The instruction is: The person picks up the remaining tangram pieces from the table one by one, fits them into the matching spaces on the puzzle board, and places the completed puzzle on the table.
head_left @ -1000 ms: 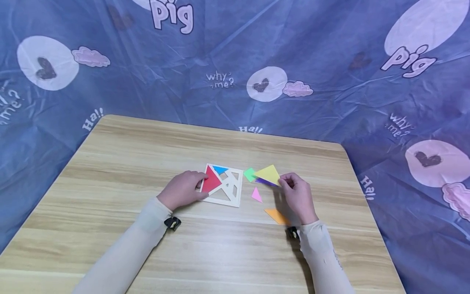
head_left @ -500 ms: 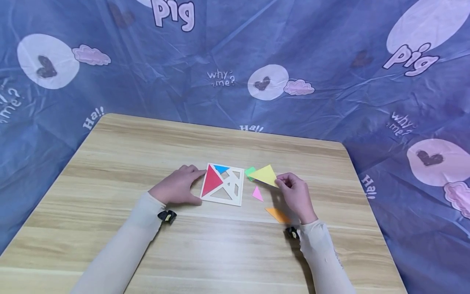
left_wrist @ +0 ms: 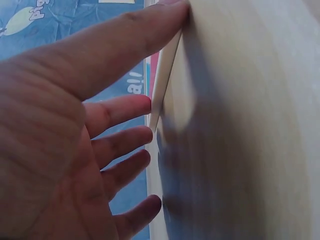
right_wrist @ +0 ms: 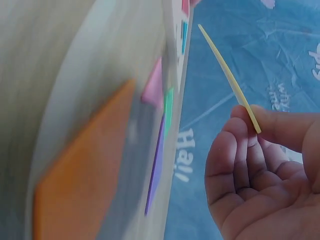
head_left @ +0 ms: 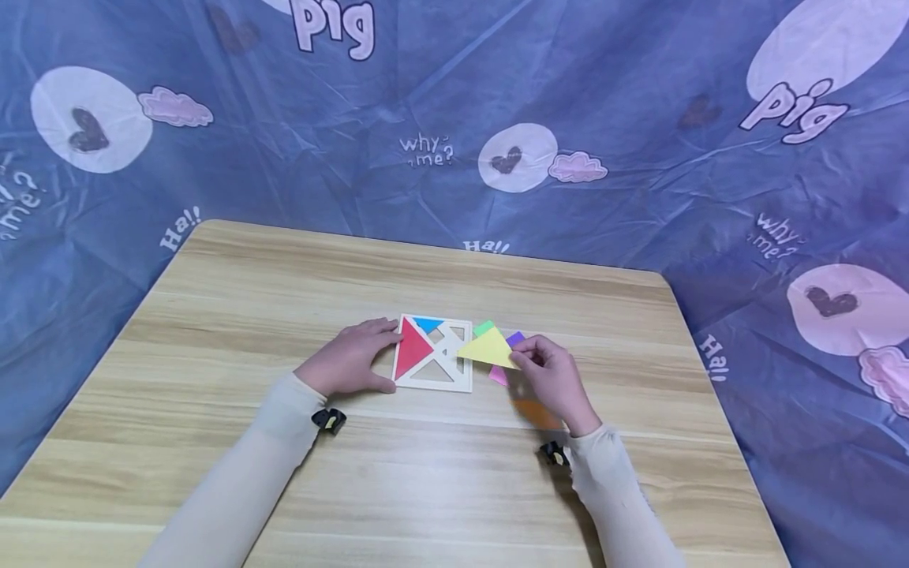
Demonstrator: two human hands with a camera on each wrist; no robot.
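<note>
My right hand (head_left: 556, 374) pinches a yellow triangle tangram piece (head_left: 488, 349) by one corner, holding it above the table; its far tip overlaps the right rim of the white tangram tray (head_left: 433, 386) in the head view. In the right wrist view the yellow triangle (right_wrist: 227, 75) appears edge-on between thumb and fingers. A red triangle (head_left: 412, 347) and a blue triangle (head_left: 428, 324) lie in the tray. At the tray's left edge, my left hand (head_left: 349, 359) has its fingers spread; in the left wrist view the thumb (left_wrist: 150, 35) touches the rim.
Right of the tray lie loose pieces: green (head_left: 483, 326), purple (head_left: 514, 338), pink (head_left: 499, 375) and an orange parallelogram (head_left: 536, 413), partly covered by the yellow triangle or right hand. A blue printed cloth (head_left: 355, 181) hangs behind the wooden table (head_left: 426, 489).
My right hand has carried the yellow triangle left to the tray's right rim. The left hand has drawn back from over the red triangle to the tray's left edge.
</note>
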